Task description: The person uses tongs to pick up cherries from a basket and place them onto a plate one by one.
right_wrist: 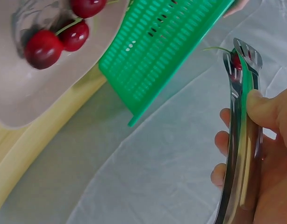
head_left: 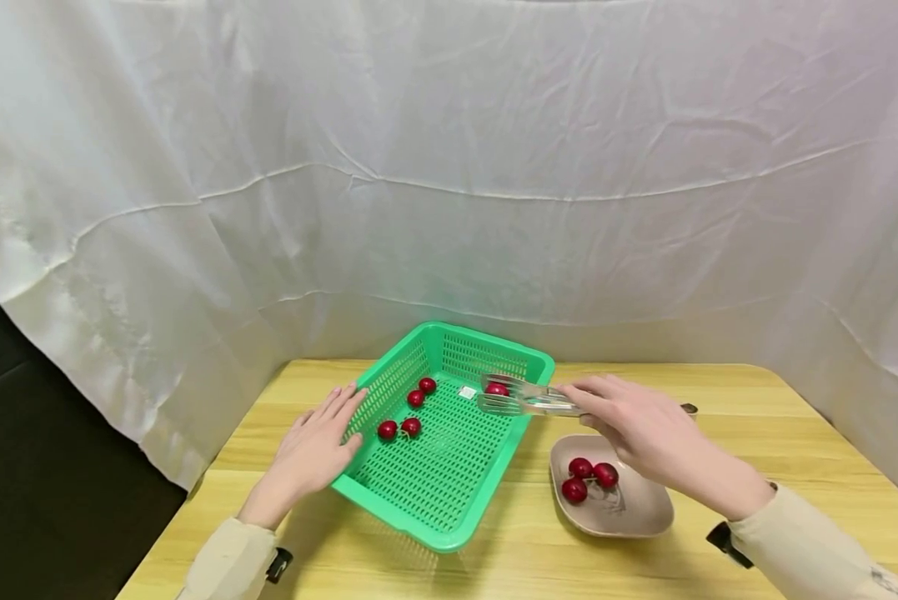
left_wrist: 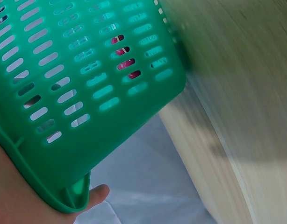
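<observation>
My right hand [head_left: 644, 429] grips metal serving tongs [head_left: 542, 404], with the thumb on one arm and curled fingers on the other. Between the slotted tips of the tongs sits a red cherry [right_wrist: 236, 61], its thin stem poking out to one side. In the head view the tips overlap the right part of a green plastic basket [head_left: 486, 492]. My left hand [head_left: 309, 450] rests on the basket's left rim, fingers stretched out along it. Several cherries [head_left: 411, 427] lie toward the left inside the basket, some with stems.
A shallow pinkish dish [head_left: 647, 508] stands right of the basket, below my right hand, with three cherries [head_left: 606, 476] in it. A small white label [head_left: 467, 392] lies on the basket floor. Behind the wooden table [head_left: 749, 417] hangs a pale curtain [head_left: 494, 250].
</observation>
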`<action>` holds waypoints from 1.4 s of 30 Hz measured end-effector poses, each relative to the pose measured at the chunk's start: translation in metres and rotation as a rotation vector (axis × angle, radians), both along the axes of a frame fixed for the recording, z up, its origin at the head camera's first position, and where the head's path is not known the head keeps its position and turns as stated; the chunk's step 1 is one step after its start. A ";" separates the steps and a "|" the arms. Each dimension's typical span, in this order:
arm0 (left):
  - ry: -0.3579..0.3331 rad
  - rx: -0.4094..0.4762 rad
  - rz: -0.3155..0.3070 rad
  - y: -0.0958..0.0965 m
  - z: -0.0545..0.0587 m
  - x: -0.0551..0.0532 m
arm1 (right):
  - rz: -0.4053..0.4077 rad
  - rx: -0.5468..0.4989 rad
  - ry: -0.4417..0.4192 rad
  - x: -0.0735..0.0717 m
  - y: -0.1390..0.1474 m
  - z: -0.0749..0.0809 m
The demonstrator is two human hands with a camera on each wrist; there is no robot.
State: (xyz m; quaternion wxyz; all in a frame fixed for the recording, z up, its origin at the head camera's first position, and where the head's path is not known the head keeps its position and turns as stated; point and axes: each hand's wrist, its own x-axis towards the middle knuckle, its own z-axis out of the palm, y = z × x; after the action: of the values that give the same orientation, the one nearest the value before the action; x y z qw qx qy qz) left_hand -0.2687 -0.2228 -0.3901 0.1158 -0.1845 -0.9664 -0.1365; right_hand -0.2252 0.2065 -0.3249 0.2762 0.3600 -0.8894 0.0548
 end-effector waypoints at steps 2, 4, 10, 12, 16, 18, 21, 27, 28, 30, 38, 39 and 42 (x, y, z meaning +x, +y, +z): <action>0.001 -0.001 -0.001 0.000 0.000 0.000 | -0.006 0.004 0.014 0.003 0.005 0.000; 0.001 -0.002 -0.002 0.000 0.001 0.000 | -0.010 0.009 0.025 0.005 0.010 0.000; 0.004 -0.007 -0.003 0.000 0.000 -0.001 | -0.047 0.026 0.015 0.014 0.026 0.000; 0.003 -0.007 -0.003 0.000 0.000 -0.001 | -0.058 0.032 0.008 0.018 0.031 -0.002; -0.002 -0.009 -0.005 0.000 0.000 0.000 | -0.067 0.038 0.009 0.026 0.040 -0.006; -0.002 -0.010 -0.006 0.000 0.000 0.000 | -0.074 0.036 0.013 0.029 0.044 -0.008; 0.001 -0.015 -0.004 -0.001 0.000 0.000 | -0.079 0.027 0.019 0.032 0.050 -0.011; 0.008 -0.020 -0.003 -0.001 0.000 -0.002 | -0.068 0.012 0.020 0.035 0.060 -0.018; 0.009 -0.021 -0.004 -0.001 0.000 -0.002 | -0.066 0.014 0.018 0.035 0.062 -0.020; 0.007 -0.022 -0.004 -0.001 0.000 -0.001 | -0.064 0.019 0.013 0.036 0.066 -0.025; 0.000 -0.023 -0.005 -0.001 0.001 0.000 | -0.108 0.032 -0.008 0.046 0.080 -0.041; 0.001 -0.023 -0.004 -0.001 0.001 0.000 | -0.114 0.033 -0.013 0.048 0.082 -0.043; 0.004 -0.020 -0.004 -0.001 0.001 -0.001 | -0.121 0.038 -0.025 0.051 0.086 -0.047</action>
State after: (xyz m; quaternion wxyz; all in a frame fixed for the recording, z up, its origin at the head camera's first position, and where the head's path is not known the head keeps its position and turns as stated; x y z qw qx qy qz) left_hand -0.2692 -0.2236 -0.3891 0.1157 -0.1876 -0.9672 -0.1266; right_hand -0.1741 0.2924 -0.3720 0.2609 0.3102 -0.9138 0.0254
